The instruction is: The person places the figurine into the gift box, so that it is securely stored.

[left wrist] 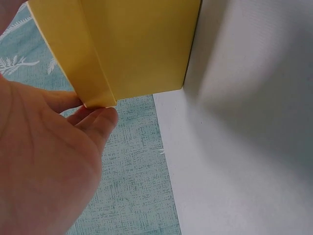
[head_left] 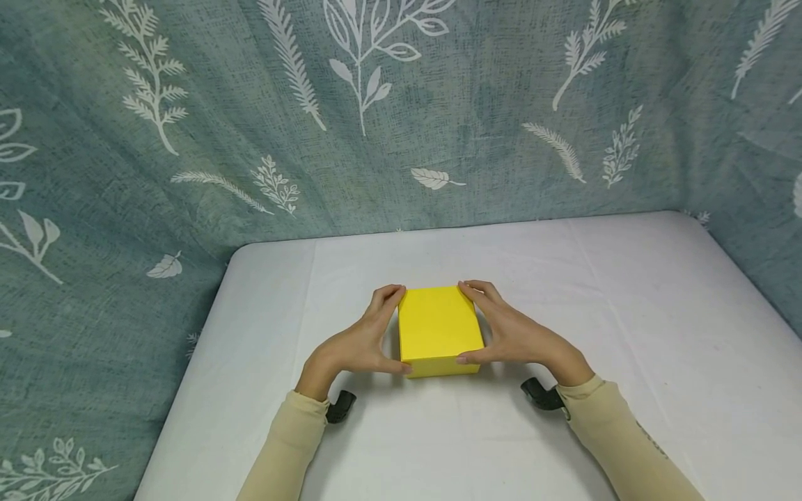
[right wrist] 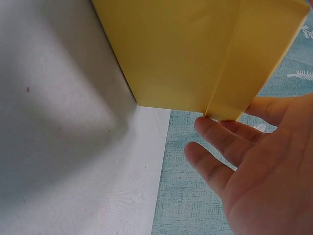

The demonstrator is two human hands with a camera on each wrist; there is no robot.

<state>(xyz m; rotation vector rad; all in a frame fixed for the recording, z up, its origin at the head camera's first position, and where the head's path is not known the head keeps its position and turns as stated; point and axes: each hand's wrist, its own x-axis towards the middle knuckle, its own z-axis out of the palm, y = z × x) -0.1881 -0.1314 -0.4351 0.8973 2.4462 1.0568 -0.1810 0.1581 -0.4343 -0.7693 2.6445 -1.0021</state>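
Observation:
A yellow box (head_left: 438, 323) stands on the white-covered table in the head view. Its lid (left wrist: 73, 54) shows as a band overlapping the box's side wall in the left wrist view. My left hand (head_left: 360, 341) grips the lid from the left, thumb at the near edge and fingertips at the far corner. From the right, my right hand (head_left: 516, 334) holds the lid likewise, its thumb on the near face. In the right wrist view two right fingertips (right wrist: 208, 126) are right at the lid's lower rim, while another finger stands apart.
The white table (head_left: 564, 445) has rounded far corners. Behind it and to both sides hangs a green-blue curtain (head_left: 376, 174) with white leaf prints. Black wrist-worn devices (head_left: 341, 407) show beside both beige sleeves.

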